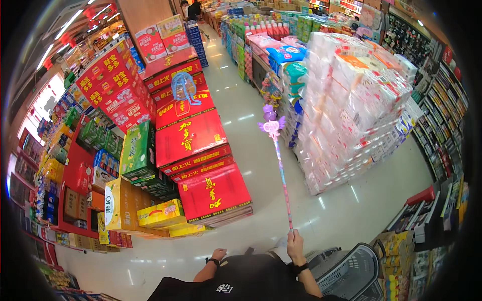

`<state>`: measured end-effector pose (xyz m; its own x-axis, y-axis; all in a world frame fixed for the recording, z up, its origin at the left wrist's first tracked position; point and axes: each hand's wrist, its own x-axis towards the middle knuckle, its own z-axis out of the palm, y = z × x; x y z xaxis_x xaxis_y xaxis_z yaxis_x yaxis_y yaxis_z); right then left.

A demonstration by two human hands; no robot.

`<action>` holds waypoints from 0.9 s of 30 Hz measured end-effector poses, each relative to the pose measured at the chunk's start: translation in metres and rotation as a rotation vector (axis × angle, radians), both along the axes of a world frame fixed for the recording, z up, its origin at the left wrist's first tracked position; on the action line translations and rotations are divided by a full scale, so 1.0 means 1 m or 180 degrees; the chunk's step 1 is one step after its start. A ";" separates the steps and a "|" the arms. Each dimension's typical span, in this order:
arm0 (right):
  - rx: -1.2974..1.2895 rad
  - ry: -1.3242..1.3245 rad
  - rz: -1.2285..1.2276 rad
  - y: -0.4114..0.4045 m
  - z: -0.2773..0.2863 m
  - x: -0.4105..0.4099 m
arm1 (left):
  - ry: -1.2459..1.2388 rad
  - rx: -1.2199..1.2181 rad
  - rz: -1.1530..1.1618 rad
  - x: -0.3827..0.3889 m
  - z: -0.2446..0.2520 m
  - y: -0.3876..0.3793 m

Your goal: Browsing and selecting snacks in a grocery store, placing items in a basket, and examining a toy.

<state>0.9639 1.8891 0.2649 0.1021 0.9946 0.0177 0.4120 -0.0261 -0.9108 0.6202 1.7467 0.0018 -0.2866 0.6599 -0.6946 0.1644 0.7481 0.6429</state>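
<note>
My right hand [295,244] is closed around the lower end of a toy magic wand [282,169]. The wand's long pink and blue patterned stick points away from me over the aisle. At its far end is a pink heart-shaped head with purple wings and a purple top. My left hand [218,254] hangs low by my body, partly turned from view, and I cannot make out its fingers. Ahead of it stand red drink cartons [214,190] in stacked rows. A clear round item with a light blue strap [183,88] lies on the cartons farther off.
Grey plastic shopping baskets [348,271] stand beside my right forearm. Plastic-wrapped tissue packs [350,113] form a tall stack to the right of the wand. Yellow cartons [162,214] border the left stack. Tiled aisle floor [241,131] runs between the stacks; a person [194,10] is far down it.
</note>
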 end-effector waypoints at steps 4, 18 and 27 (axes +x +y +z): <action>-0.0092 -0.0024 -0.0155 0.007 -0.005 0.015 | -0.0033 -0.0145 -0.0055 0.017 0.023 0.025; -0.0054 -0.0054 0.0254 0.022 -0.012 0.066 | 0.0050 0.0955 -0.0308 0.047 0.064 0.120; -0.0020 -0.0325 0.0824 -0.001 -0.022 0.086 | -0.1455 0.3304 0.0427 0.106 0.375 0.289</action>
<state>1.0498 1.8876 0.2434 -0.1574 0.9875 0.0087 0.4953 0.0865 -0.8644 0.7264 2.0355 0.3766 -0.2587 0.9596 0.1107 -0.2853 -0.1854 0.9403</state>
